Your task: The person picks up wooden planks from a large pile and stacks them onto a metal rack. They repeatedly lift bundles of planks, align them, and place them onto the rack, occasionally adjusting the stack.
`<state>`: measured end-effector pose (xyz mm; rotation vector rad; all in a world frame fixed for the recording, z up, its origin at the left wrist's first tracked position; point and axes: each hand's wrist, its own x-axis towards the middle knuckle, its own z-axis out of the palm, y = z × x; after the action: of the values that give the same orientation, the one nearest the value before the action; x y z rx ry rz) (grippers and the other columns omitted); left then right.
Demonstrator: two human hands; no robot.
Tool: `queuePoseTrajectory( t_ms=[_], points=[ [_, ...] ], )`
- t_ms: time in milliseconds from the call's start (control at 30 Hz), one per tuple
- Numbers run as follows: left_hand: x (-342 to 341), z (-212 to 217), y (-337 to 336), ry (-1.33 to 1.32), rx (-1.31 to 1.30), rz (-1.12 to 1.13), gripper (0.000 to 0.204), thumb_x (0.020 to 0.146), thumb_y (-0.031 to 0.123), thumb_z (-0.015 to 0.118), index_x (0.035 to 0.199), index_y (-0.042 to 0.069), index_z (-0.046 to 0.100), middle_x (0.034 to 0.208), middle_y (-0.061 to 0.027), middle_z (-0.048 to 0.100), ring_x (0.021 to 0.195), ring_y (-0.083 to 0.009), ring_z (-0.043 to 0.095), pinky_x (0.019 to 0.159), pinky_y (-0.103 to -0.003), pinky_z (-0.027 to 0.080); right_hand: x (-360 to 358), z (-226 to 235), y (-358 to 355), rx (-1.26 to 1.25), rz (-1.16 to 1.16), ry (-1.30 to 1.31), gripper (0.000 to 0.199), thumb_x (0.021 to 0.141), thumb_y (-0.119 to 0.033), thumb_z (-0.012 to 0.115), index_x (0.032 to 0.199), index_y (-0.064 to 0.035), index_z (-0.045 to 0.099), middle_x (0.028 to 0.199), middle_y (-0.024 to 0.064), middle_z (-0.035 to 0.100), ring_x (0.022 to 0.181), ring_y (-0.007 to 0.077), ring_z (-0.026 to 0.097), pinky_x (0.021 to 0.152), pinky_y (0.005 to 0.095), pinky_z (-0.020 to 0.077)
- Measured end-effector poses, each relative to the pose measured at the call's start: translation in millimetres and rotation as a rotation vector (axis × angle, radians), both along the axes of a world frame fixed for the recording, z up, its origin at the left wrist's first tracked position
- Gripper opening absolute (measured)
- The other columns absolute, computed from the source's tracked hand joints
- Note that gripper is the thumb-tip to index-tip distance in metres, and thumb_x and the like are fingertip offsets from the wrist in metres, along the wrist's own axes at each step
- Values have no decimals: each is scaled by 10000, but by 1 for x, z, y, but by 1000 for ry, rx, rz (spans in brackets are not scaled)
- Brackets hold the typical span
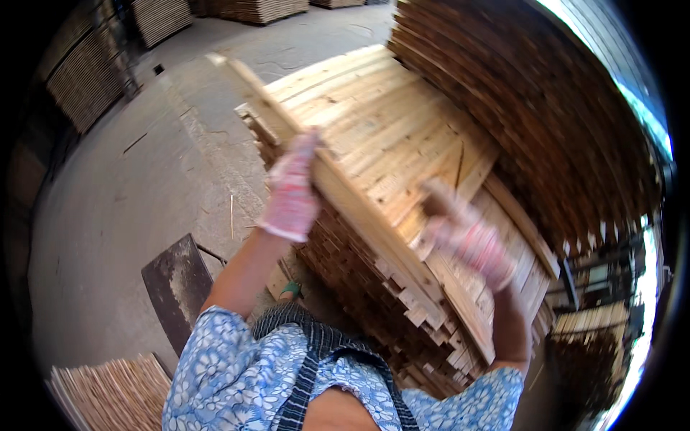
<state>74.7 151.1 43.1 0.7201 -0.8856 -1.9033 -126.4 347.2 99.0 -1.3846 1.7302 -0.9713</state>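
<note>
Your left hand [291, 192], in a pale pink-patterned work glove, is wrapped around a long wooden plank [338, 194] roughly at the middle of its visible length, grip closed on its edge, while your right hand [471, 241], gloved the same way, sits lower down and to the right, over the near boards; it is blurred, so you cannot tell whether that grip is closed on the plank or merely resting on the wood beside it. The plank lies slantwise across the near edge of the stacked lumber pile [388, 129], its far end poking up and out past the pile's corner toward the concrete floor [129, 208], its near end running down toward your right forearm. It looks like pale, raw-sawn softwood, thin and narrow for its length, with a rough unfinished face and squared edges. Judged from that, it should be stiff along its length but likely to bow or whip a little at the free end, light enough for two hands yet awkward because of the leverage; splinters are likely, so the gloves matter. Hands spread well apart along its length would seem the steadier hold, rather than both near one end. A taller, darker stack of boards [532, 93] rises behind the pile, and a dark flat metal plate [176, 284] lies on the floor by your left elbow.
</note>
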Motion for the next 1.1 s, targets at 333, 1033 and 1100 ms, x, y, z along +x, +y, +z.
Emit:
queuePoseTrajectory(
  t_ms=[333,1033,1100],
  points=[
    [-62,-12,-25,305,164,-30,328,897,133,768,1188,68,630,1011,-69,669,855,-199,689,741,-352,606,34,1,-38,103,48,788,744,878,-218,719,1531,-60,400,1301,260,532,1154,372,594,991,425,502],
    [-71,-13,-145,-808,-1962,-803,668,891,497,693,1462,205,508,1475,-181,517,1369,-351,493,1186,-516,309,-2,-63,-32,21,-77,1040,665,858,-138,730,1473,-84,482,1259,201,597,1143,410,564,1010,485,465],
    [-75,-16,-150,-756,-1963,-879,611,897,446,696,1420,170,539,1295,-150,621,1200,-321,602,1090,-520,397,4,-66,-30,1,-128,1054,651,836,-86,736,1449,-109,516,1246,195,602,1125,406,577,986,477,484]
  ],
)
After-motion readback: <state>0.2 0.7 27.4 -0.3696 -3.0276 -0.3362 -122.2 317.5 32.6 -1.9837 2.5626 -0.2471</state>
